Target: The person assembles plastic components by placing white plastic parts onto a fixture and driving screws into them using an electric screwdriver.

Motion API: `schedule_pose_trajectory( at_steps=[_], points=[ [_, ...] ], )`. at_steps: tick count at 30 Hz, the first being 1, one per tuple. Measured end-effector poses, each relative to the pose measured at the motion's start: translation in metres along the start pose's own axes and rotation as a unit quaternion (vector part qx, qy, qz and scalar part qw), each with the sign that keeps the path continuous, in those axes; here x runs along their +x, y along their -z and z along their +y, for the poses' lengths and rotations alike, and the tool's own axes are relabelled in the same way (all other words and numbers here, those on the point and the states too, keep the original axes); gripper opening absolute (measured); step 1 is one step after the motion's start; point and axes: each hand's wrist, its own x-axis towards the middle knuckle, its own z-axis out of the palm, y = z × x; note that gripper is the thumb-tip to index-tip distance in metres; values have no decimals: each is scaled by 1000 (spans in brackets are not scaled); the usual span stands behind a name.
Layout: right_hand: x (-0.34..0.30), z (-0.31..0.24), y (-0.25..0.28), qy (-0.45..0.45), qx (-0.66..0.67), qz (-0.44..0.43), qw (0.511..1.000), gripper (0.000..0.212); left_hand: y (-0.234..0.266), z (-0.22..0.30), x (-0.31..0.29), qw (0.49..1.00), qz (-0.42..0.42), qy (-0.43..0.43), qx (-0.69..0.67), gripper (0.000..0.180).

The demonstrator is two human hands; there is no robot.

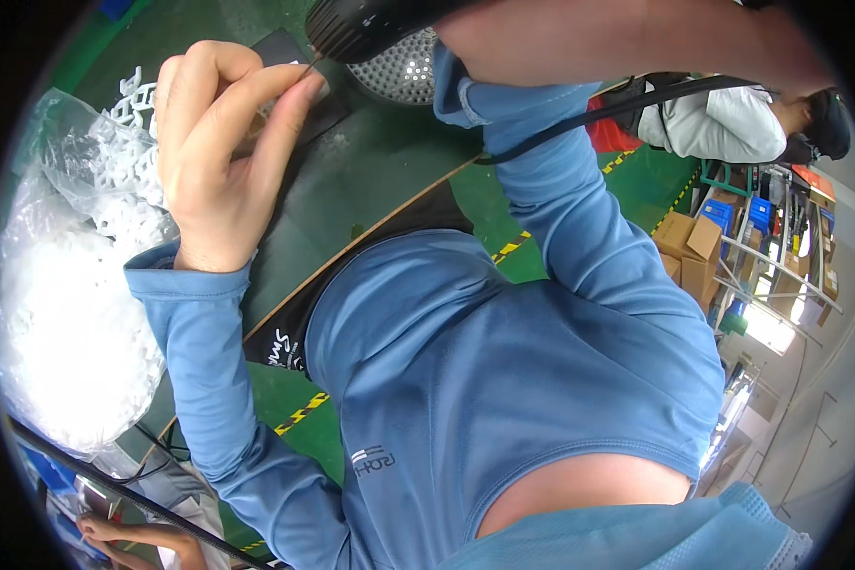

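Note:
My left hand (214, 142) is raised over the dark green table (328, 209), thumb and forefinger pinched together. A thin dark sliver shows at their tips, too small to name. It meets the narrow end of a black ribbed tool (351, 30) at the top edge. My right hand (541, 38) is large and close to the camera, closed round that tool; its fingers are mostly out of the picture. Beneath the tool is a round silvery disc (404, 71) with a dimpled surface. Behind my left fingertips lies a dark flat piece (280, 47).
At the left, a clear plastic bag (76, 313) bulges with white plastic parts (128, 161). A black cable (598, 119) runs across my right sleeve. One person (712, 123) is at the upper right, another (152, 532) at the lower left. Cardboard boxes (689, 247) stand by shelving.

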Motion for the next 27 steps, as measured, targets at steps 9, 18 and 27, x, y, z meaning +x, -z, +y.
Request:
schedule_pose_trajectory(
  at_steps=[9, 18, 27],
  points=[
    [-1, -5, -3, 11, -3, 5, 1000, 77, 0, 1, 0, 1000, -2, 13, 2, 23],
    [1, -6, -8, 16, -2, 6, 1000, 78, -3, -1, -3, 1000, 1, 1, -6, 28],
    [2, 4, -20, -7, 8, 4, 1000, 79, -6, -5, -9, 995, -25, 79, 57, 43]
  ],
)
